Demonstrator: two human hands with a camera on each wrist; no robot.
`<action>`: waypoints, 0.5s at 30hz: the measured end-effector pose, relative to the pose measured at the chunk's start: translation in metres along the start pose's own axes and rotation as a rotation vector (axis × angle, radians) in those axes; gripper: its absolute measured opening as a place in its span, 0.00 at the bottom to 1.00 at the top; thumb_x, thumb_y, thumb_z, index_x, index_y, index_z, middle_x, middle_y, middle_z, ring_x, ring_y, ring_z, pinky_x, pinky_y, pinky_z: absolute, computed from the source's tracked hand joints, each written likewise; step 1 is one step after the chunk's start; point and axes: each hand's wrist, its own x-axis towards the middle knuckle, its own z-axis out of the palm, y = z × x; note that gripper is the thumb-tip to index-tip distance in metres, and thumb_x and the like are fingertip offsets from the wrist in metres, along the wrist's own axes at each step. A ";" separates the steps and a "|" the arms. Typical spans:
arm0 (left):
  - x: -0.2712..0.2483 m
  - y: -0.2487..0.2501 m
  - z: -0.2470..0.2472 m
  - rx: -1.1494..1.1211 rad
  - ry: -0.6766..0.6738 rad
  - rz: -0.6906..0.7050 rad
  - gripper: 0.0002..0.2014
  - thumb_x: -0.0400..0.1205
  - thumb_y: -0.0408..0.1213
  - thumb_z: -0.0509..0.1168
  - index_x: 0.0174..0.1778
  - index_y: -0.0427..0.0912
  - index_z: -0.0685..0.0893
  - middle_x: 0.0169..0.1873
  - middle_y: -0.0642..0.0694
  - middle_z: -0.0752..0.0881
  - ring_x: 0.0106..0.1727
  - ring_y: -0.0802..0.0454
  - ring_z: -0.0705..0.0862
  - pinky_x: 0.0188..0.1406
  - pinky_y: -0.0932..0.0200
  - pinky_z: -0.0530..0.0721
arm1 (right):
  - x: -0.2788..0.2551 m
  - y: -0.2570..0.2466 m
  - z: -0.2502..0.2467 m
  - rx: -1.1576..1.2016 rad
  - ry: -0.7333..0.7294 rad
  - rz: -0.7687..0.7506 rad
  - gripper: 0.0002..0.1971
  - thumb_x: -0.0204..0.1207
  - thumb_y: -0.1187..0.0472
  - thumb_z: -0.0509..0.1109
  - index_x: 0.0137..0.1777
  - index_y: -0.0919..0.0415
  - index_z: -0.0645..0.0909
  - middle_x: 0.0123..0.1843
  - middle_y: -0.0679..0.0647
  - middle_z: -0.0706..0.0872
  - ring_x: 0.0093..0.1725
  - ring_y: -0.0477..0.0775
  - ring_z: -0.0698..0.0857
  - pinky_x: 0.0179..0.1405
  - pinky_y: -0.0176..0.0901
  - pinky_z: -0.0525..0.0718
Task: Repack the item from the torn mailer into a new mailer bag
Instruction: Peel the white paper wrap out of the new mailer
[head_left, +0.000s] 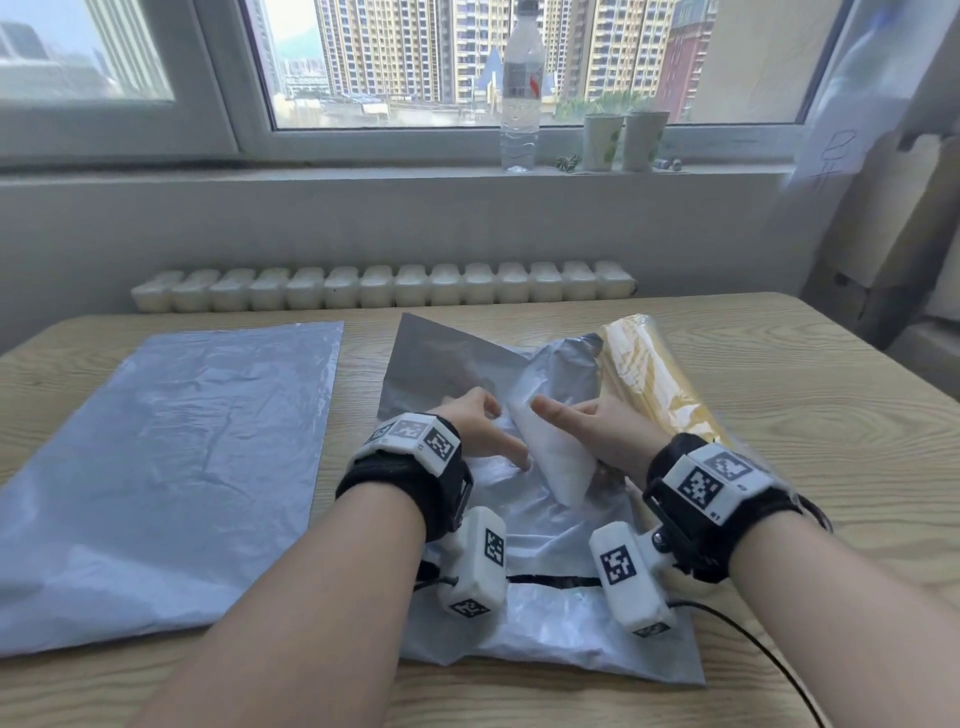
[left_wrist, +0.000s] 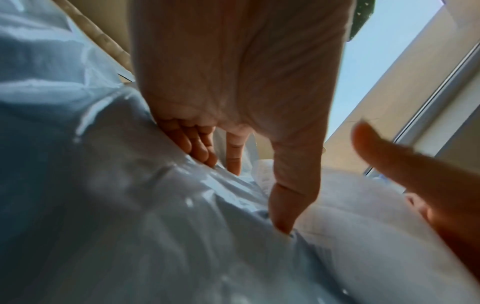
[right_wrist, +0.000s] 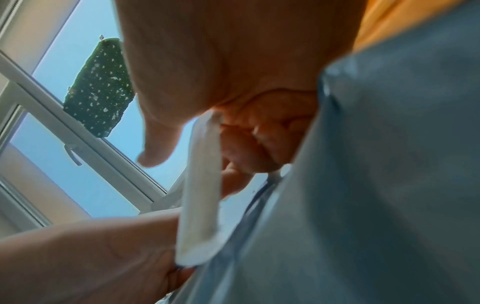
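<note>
Right hand (head_left: 597, 431) holds white item (head_left: 550, 452) above torn mailer (head_left: 545, 613).

White flat item (head_left: 550, 447) tilted over crumpled torn mailer (head_left: 545, 608); new mailer (head_left: 161, 467) flat, left.

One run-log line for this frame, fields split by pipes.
stage: removing item | left hand: presses torn mailer | right hand: grips white item | new mailer: flat, untouched

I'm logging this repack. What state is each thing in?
torn mailer: crumpled, open
white item: partly out, held
new mailer: flat, untouched
yellow packet: lying beside the torn mailer
left hand: presses the torn mailer
right hand: grips the white item
</note>
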 end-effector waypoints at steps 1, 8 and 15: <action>-0.002 0.002 0.001 0.001 0.002 0.002 0.49 0.54 0.59 0.76 0.73 0.57 0.68 0.70 0.45 0.71 0.65 0.47 0.74 0.61 0.50 0.77 | -0.004 -0.003 -0.002 -0.012 -0.046 0.008 0.24 0.69 0.36 0.71 0.25 0.56 0.78 0.22 0.48 0.78 0.21 0.46 0.77 0.23 0.37 0.72; -0.003 0.000 0.007 -0.015 0.029 -0.015 0.46 0.62 0.59 0.78 0.76 0.56 0.66 0.72 0.41 0.67 0.70 0.44 0.72 0.69 0.48 0.73 | -0.011 -0.004 -0.004 0.013 -0.055 0.016 0.11 0.64 0.63 0.82 0.47 0.63 0.89 0.35 0.54 0.86 0.28 0.47 0.81 0.21 0.33 0.75; -0.003 0.001 0.015 0.004 0.080 -0.034 0.46 0.61 0.63 0.77 0.73 0.58 0.66 0.70 0.42 0.66 0.72 0.41 0.71 0.72 0.42 0.73 | -0.006 0.001 -0.005 0.173 0.146 -0.021 0.14 0.66 0.68 0.79 0.53 0.67 0.87 0.46 0.60 0.90 0.44 0.55 0.87 0.47 0.48 0.84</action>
